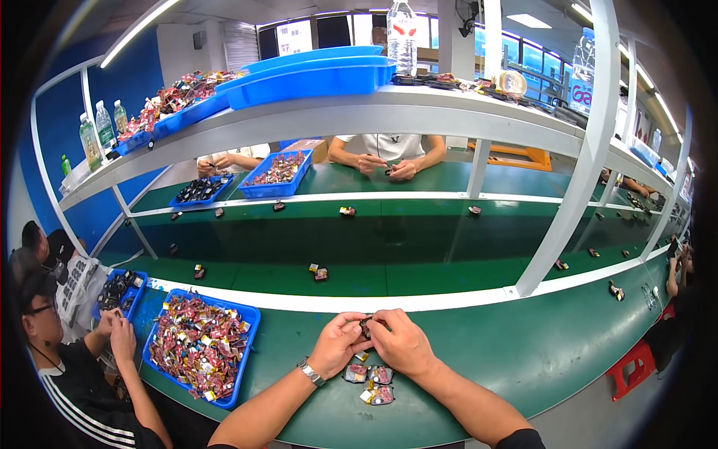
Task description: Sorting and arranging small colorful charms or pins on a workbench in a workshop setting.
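Observation:
Over the green bench (479,359), my left hand (340,348) and my right hand (400,343) meet with fingers pinched on a small dark casing (366,327). Fingers cover most of the casing, so its details are hidden. Just below my hands lie several small electronic assemblies (377,394), with dark shells, reddish circuit boards and yellow-white parts. To the left of my left forearm stands a blue tray (249,352) heaped with loose reddish circuit boards (198,344) that carry white and yellow pieces.
Beyond the bench edge, a green conveyor (404,277) carries scattered assemblies (319,272). A white frame post (557,202) rises at right, under a shelf holding blue trays (307,81) and a bottle (402,41). Co-workers sit at left and opposite; a red stool (632,370) stands right.

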